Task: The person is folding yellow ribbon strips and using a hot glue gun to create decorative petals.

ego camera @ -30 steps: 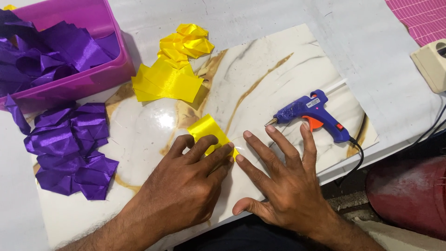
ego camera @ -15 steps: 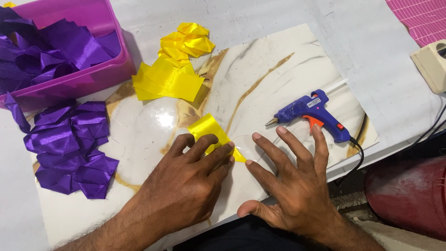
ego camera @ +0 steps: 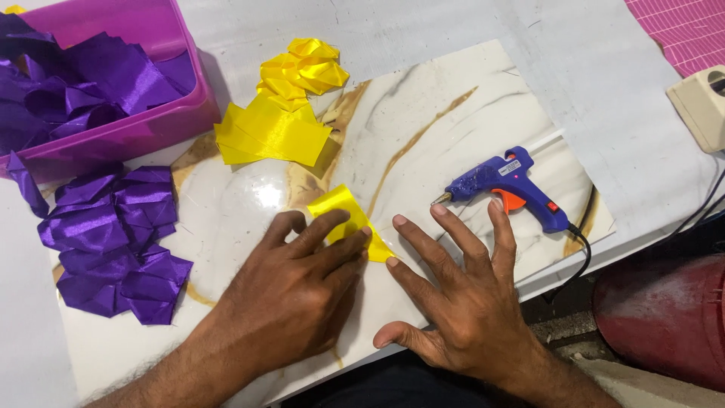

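My left hand [ego camera: 291,291] lies flat on a folded piece of yellow satin ribbon [ego camera: 336,205], pressing it against the marble-patterned board [ego camera: 423,113]. My right hand [ego camera: 453,295] rests beside it with fingers spread; its index finger touches the ribbon's lower right tip and it holds nothing. A blue glue gun [ego camera: 506,185] with an orange trigger lies just beyond my right fingertips, nozzle pointing left.
Flat and folded yellow ribbon pieces [ego camera: 279,113] lie at the board's far edge. Folded purple ribbon pieces [ego camera: 113,234] are piled at the left, below a pink bin [ego camera: 151,128] holding more purple ribbon. A beige device [ego camera: 702,106] sits at the right; a dark red object [ego camera: 664,317] stands below the table.
My right hand has slid a little to the right and forward, towards the glue gun. My left hand stays pressed on the yellow ribbon.
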